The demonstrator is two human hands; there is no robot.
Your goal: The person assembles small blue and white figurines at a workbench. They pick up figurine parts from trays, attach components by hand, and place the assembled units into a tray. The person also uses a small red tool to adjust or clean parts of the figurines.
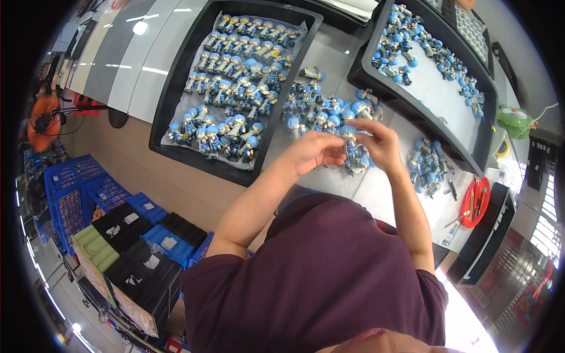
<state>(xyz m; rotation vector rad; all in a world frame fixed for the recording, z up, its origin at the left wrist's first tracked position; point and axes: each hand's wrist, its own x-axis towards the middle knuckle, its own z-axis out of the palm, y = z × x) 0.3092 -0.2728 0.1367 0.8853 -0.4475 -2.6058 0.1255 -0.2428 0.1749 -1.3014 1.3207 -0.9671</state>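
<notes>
While both hands meet over the table [329,176], left hand [313,152] and right hand [381,143] pinch one blue-haired figure [352,148] between fingertips. Its lower half is hidden behind the fingers; loose figures [322,112] behind blur together.

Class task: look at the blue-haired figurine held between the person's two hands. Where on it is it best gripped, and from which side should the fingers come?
Probably the slim body of the figurine, below its round blue head. The left hand and right hand already pinch it from opposite sides; the bulky, rounded head would likely slip, while the narrow torso suits a side pinch.
</notes>
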